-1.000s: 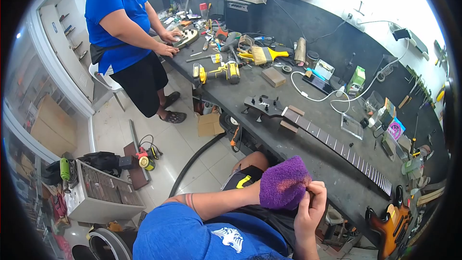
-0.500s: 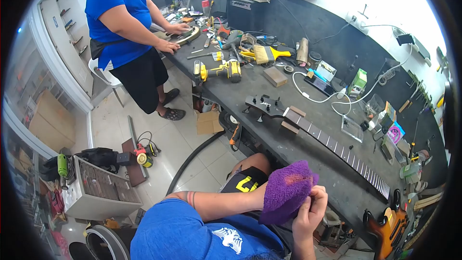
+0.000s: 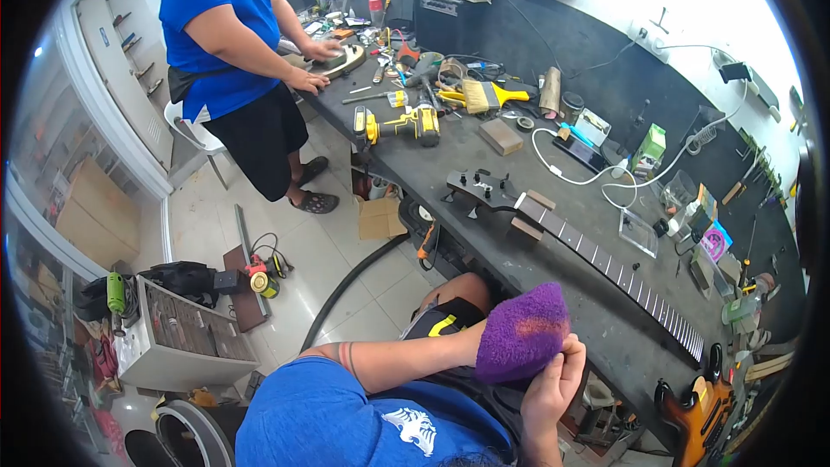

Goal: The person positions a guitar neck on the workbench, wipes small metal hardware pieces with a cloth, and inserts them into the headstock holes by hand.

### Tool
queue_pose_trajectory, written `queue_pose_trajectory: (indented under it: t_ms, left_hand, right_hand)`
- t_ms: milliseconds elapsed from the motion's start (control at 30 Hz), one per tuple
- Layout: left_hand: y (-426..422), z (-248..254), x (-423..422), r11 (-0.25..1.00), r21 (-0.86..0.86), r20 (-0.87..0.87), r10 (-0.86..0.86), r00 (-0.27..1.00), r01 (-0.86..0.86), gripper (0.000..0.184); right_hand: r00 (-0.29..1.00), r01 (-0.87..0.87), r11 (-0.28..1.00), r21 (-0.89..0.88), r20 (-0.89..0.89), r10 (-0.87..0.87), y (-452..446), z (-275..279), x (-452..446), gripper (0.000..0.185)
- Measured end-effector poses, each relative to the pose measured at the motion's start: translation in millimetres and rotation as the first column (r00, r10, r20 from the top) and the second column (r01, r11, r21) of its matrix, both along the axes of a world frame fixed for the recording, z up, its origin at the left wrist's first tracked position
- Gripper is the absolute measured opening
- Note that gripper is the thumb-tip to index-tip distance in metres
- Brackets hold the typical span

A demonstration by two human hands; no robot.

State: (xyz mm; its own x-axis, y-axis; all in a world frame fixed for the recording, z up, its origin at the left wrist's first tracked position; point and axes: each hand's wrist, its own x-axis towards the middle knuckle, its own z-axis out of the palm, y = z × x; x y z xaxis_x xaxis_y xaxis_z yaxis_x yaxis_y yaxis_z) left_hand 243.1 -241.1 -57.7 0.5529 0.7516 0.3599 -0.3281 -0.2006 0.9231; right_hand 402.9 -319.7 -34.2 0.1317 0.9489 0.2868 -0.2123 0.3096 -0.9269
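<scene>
A fuzzy purple cloth [image 3: 520, 342] with a reddish-brown stain is draped over the end of my left forearm [image 3: 415, 359]. It covers my left hand, so those fingers are hidden. My right hand [image 3: 555, 385] pinches the cloth's right edge between thumb and fingers. Just beyond the cloth, a guitar [image 3: 609, 281] with a black headstock lies along the bench. Its neck rests near two small brown blocks [image 3: 527, 227], and its sunburst body [image 3: 699, 415] is at the bench's right end.
The dark workbench [image 3: 484, 246] carries a yellow cordless drill [image 3: 398, 127], a wide yellow brush [image 3: 488, 95], a brown block [image 3: 500, 136] and white cables. Across the bench corner, a co-worker [image 3: 220, 35] in blue handles a flat guitar-like piece [image 3: 346, 60]. A black hose [image 3: 346, 285] crosses the floor.
The purple cloth has turned and spread, showing more of its stain. My right hand stays at its edge, slightly shifted. The co-worker's far hand has moved over their piece.
</scene>
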Motion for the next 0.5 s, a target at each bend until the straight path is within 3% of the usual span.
queue_pose_trajectory:
  t_ms: [133,233,333,367,500]
  left_hand:
    - [-2,12,-9,0.996,0.071,-0.095,-0.047,0.994,0.054,0.044]
    - [-6,-7,11,0.991,-0.135,-0.001,-0.012,1.000,0.012,0.037]
    - [-15,-9,24,0.987,0.078,-0.088,0.144,0.986,-0.138,0.038]
    - [-20,-10,26,0.989,0.046,-0.061,0.140,0.988,-0.137,0.037]
    - [-23,5,15,0.933,-0.338,0.229,-0.044,0.972,0.122,0.040]
  right_hand:
    - [0.990,-0.072,0.996,-0.044,-0.126,0.066,1,4,3,0.011]
    - [0.997,-0.043,0.997,0.066,0.068,0.039,3,0,7,0.010]
    - [0.998,-0.050,0.993,0.109,0.031,0.047,8,-4,9,0.009]
    - [0.998,-0.054,0.993,0.108,-0.012,0.055,8,-5,8,0.009]
    - [0.992,-0.060,0.996,0.066,-0.106,0.067,9,0,4,0.009]
